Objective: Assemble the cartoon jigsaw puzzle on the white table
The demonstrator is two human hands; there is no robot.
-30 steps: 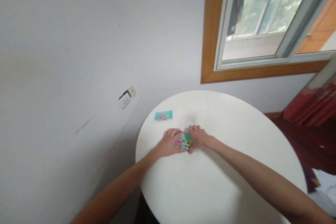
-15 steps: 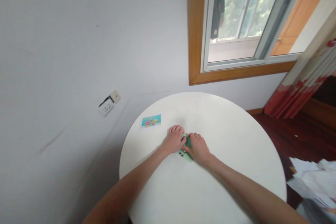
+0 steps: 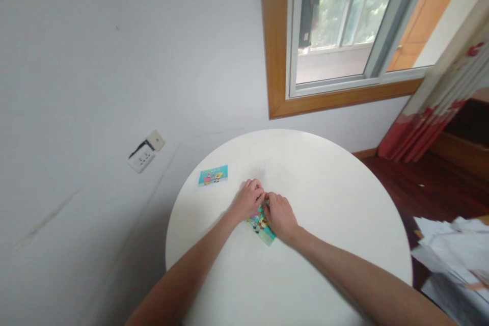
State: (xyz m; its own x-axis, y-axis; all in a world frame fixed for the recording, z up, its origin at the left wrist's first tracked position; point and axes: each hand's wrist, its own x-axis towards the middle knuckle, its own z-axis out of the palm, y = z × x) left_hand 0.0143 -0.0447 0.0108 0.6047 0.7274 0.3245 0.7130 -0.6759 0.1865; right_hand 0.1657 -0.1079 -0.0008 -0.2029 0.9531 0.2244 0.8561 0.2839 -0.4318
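A green and blue cartoon picture card lies aslant on the white round table, its upper end hidden under my hands. My left hand is at its upper left, fingers curled and thumb pointing inward. At the upper right edge my right hand bends its fingers over the card. The fingertips of both hands meet at the upper end; what is pinched there is too small to make out. Further left on the table lies a second cartoon picture with pink and yellow figures on blue.
The table stands close to a pale wall with a socket. Behind it is a wood-framed window. A red and white curtain hangs at the right, and a pile of papers is at the lower right.
Both hands have shifted toward the card's upper end, and more of its lower part shows. The fingertips have come together. The whole view has also shifted slightly.
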